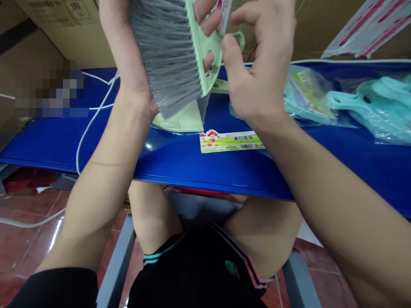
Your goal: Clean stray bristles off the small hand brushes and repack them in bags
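Observation:
A small hand brush [168, 55] with grey bristles and a pale green head is held up over the table. My left hand [120, 47] is behind it, with fingers showing past the green part and through its openings. Close by at the handle end is my right hand [260, 55], fingers apart and thumb against the green handle edge; whether it presses there I cannot tell. Beneath the brush lies a pale green dustpan [183, 119], partly hidden, on clear plastic. A printed label strip [231, 142] with a mushroom drawing lies in front of it.
The blue table [192, 171] spans the view. At right lie a bagged light-blue set [308, 96] and bagged turquoise pieces [379, 105]. Cardboard boxes [64, 30] stand along the back. A white cable [93, 119] crosses the left side and hangs over the edge.

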The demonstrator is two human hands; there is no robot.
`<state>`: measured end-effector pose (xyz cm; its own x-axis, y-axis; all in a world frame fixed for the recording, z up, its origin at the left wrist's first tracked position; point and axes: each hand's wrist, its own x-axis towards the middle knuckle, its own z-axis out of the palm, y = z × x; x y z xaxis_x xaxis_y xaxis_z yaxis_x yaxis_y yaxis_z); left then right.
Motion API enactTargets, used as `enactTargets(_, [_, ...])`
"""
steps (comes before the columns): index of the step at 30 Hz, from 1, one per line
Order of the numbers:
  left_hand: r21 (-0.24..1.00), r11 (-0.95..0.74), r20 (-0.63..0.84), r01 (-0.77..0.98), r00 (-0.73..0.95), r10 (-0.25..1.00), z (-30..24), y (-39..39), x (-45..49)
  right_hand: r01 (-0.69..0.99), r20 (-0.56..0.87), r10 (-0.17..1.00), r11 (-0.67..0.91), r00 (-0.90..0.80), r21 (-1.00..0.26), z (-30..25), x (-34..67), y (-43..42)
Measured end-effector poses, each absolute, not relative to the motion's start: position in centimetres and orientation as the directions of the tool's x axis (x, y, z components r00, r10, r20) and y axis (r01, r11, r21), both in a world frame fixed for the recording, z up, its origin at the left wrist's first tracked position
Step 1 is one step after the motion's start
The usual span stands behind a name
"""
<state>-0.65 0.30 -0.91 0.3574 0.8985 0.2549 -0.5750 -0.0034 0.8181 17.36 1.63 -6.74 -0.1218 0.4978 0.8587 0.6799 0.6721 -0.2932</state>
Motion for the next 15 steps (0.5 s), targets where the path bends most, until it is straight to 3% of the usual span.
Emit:
enactTargets(3, [0.832,0.017,0.241,-0.554,0.389,0.889,-0.7,0.2,-0.9,0.698,0.854,0.512,0.646,-0.095,-0.309,-6.7,17.7,1.8])
enactTargets(9, [0.828,0.077,0.149,-0.556,0.349,0.925,-0.5,-0.5,-1.2,0.716,0.743,0.663,0.56,-0.086,-0.417,-6.1,17.1,1.0])
enactTargets(15, [0.887,0.02,0.155,-0.461,0.337,0.929,0.1,-1.2,-0.4,0.642,0.723,0.689,0.576,-0.048,-0.506,-6.6,16.6,1.0])
